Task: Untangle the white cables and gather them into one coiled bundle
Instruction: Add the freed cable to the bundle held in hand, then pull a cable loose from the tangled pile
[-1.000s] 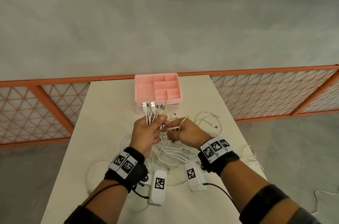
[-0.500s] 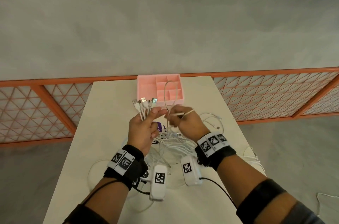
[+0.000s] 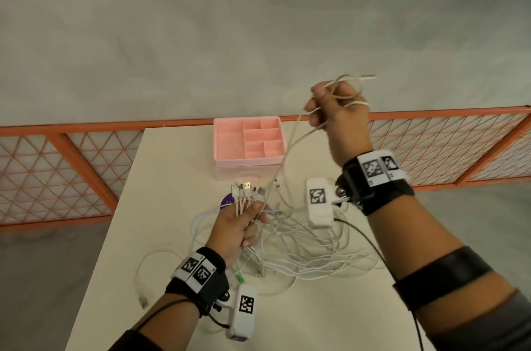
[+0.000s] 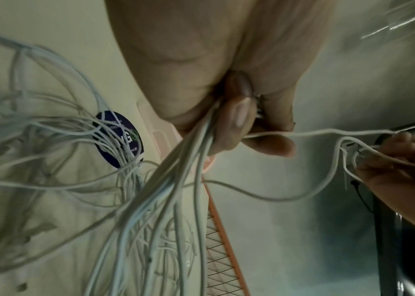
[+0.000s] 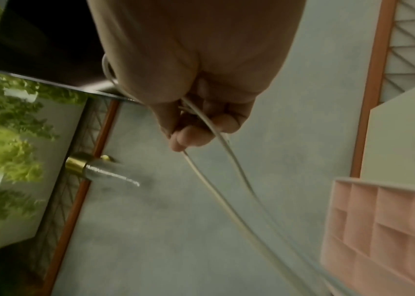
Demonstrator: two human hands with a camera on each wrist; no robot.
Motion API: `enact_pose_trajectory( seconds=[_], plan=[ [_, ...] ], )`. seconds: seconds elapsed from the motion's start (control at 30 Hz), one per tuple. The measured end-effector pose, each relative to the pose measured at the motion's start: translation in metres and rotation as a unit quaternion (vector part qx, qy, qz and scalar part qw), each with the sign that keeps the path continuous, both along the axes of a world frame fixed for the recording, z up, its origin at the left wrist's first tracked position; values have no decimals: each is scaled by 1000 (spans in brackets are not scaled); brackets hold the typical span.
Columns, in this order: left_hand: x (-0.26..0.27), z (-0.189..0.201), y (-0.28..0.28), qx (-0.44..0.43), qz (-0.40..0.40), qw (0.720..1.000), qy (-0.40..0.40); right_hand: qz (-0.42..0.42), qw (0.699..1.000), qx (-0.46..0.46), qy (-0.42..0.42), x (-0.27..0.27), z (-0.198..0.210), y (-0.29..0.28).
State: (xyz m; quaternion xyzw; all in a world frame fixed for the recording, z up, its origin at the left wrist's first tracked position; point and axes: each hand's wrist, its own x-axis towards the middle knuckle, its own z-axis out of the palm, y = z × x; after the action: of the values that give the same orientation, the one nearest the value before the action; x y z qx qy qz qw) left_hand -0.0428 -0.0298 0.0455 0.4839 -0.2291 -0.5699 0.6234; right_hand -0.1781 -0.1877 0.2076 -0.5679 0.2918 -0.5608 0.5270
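Mid-untangle: left hand (image 3: 240, 225) near the pink plastic divider tray (image 3: 247, 140), fingers clamped round the plug ends of the thin white cables (image 3: 301, 253); right hand (image 3: 337, 115) raised beside the tray, fingers curled round one strand (image 3: 284, 161). Next, probably: draw it free, then coil.

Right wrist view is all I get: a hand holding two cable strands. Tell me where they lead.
Observer: Down to the left hand, which grips a bunch of cable ends.
Operator: Report the other cables.
Observer: A loose tangle lies on the table, right of that hand.
Operator: Give the right hand's height.
Observer: The right hand is high above the tray, cable looped over its fingers.
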Motion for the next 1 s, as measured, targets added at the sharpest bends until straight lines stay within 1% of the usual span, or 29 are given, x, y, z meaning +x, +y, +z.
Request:
enact_pose_trajectory(
  seconds=[0.1, 0.2, 0.3, 0.37, 0.43, 0.5, 0.6, 0.63, 0.67, 0.7, 0.73, 0.8, 0.83, 0.87, 0.9, 0.93, 0.97, 1.0],
  plan=[
    [2, -8, 2, 17, -2, 1000, -20, -58, 997, 26, -39, -24, 11, -22],
    [6, -18, 2, 40, 4, 998, -45, -122, 988, 30, -89, -52, 20, -41],
    [10, -28, 3, 62, 24, 996, -67, -207, 968, 24, -142, -83, 29, -57],
    [11, -33, 4, 75, 31, 994, -72, -259, 952, 7, -163, -106, 31, -66],
    [11, -38, 5, 88, 38, 993, -70, -308, 936, -11, -169, -127, 33, -74],
    [11, -42, 5, 99, 40, 992, -61, -347, 925, -26, -149, -145, 31, -78],
    [8, -39, 3, 96, 39, 994, -46, -404, 910, -10, -92, -166, 15, -79],
    [7, -36, 1, 91, 42, 994, -35, -418, 906, 19, -68, -177, 4, -79],
    [6, -32, -1, 86, 48, 995, -18, -420, 903, 73, -54, -189, -12, -83],
    [6, -27, -3, 83, 55, 995, 2, -431, 893, 131, -23, -200, -28, -84],
    [6, -21, -6, 80, 62, 995, 22, -427, 883, 194, 28, -209, -46, -83],
    [7, -8, -11, 67, 70, 994, 54, -383, 860, 271, 201, -225, -80, -73],
    [7, 0, -12, 55, 73, 993, 69, -363, 825, 299, 314, -229, -94, -65],
    [7, 9, -14, 39, 75, 993, 85, -352, 791, 345, 363, -229, -111, -56],
    [6, 18, -15, 20, 75, 992, 100, -318, 777, 398, 370, -230, -122, -45],
    [5, 29, -17, 2, 74, 991, 110, -277, 773, 446, 357, -227, -134, -32],
    [4, 39, -18, -15, 72, 991, 113, -236, 767, 482, 353, -224, -144, -24],
    [3, 50, -20, -32, 69, 991, 113, -215, 763, 496, 354, -223, -158, -23]
  ],
)
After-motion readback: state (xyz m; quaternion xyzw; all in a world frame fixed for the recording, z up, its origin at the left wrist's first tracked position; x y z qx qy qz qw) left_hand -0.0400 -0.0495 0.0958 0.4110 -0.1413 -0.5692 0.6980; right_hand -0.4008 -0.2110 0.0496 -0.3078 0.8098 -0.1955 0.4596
